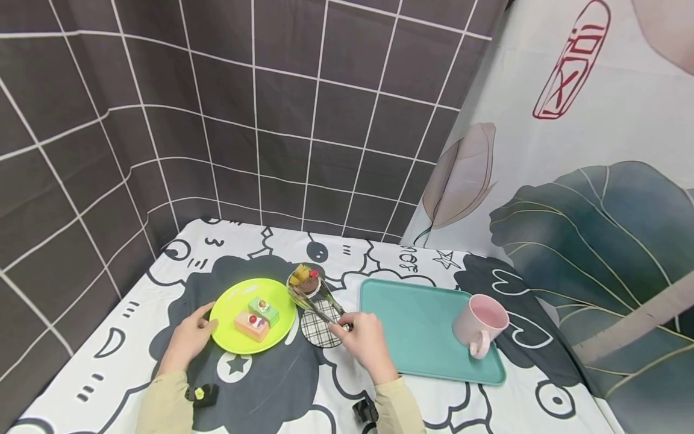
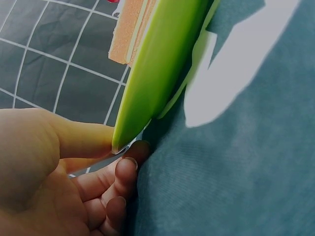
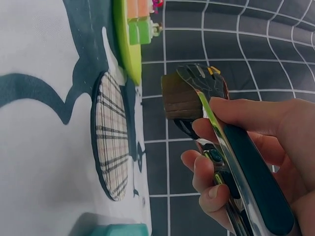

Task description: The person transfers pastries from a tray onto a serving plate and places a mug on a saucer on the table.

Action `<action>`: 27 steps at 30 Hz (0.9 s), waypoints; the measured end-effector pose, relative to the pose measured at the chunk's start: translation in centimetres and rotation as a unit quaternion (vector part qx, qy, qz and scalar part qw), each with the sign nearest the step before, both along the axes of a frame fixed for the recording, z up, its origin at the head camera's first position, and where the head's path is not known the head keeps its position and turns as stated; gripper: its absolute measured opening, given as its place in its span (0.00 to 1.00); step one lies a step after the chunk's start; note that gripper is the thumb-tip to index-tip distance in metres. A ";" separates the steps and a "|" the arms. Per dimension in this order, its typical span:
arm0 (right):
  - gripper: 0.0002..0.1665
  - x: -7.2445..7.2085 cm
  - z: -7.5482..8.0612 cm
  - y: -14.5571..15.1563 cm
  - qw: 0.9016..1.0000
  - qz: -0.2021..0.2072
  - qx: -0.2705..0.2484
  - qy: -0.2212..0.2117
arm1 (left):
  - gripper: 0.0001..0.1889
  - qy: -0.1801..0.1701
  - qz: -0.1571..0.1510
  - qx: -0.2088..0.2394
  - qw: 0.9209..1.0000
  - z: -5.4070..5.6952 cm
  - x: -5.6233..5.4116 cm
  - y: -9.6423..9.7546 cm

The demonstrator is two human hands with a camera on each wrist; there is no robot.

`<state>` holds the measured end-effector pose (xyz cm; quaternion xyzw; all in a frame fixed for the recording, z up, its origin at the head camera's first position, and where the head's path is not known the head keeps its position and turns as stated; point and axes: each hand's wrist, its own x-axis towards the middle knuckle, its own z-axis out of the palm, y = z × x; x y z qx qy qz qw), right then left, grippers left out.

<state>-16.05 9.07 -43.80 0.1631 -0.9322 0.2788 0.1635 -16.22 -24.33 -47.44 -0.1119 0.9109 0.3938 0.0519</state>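
Note:
My left hand [image 1: 190,339] pinches the left rim of a yellow-green plate [image 1: 225,328]; in the left wrist view the thumb lies on top and fingertips below the rim. On that plate sit a green toy cake [image 1: 264,311] and an orange-pink toy cake [image 1: 252,326], side by side. My right hand [image 1: 364,342] grips metal serving tongs [image 3: 235,169] with dark handles. Between the tongs' ends is a brown toy cake [image 3: 179,98] with yellow and red topping, held in the air near the plate's right edge.
Below the tongs lies a round plaid coaster [image 1: 320,330]. To the right, a teal tray [image 1: 414,325] carries a pink mug [image 1: 477,322] at its right end. A patterned cloth [image 1: 293,386] covers the table, and a dark grid curtain [image 1: 287,108] hangs behind.

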 end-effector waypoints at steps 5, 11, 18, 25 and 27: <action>0.09 0.0 -0.1 -0.5 1.000 0.008 0.003 -0.004 | 0.27 0.000 -0.001 -0.001 1.000 0.0 0.0 0.0; 0.08 0.0 -0.4 -1.2 1.000 0.026 0.004 0.014 | 0.27 0.001 -0.003 -0.002 1.000 0.1 -0.1 -0.1; 0.08 0.1 -0.8 -2.0 0.999 0.044 0.023 0.007 | 0.27 0.004 -0.004 -0.002 1.000 0.1 0.0 -0.1; 0.08 0.3 -1.1 -2.8 0.998 0.044 0.030 -0.016 | 0.27 0.008 -0.005 -0.002 1.000 0.0 0.1 -0.1; 0.09 0.4 -1.2 -3.0 0.998 0.046 0.026 -0.024 | 0.27 0.008 -0.004 -0.001 1.000 0.0 0.1 -0.1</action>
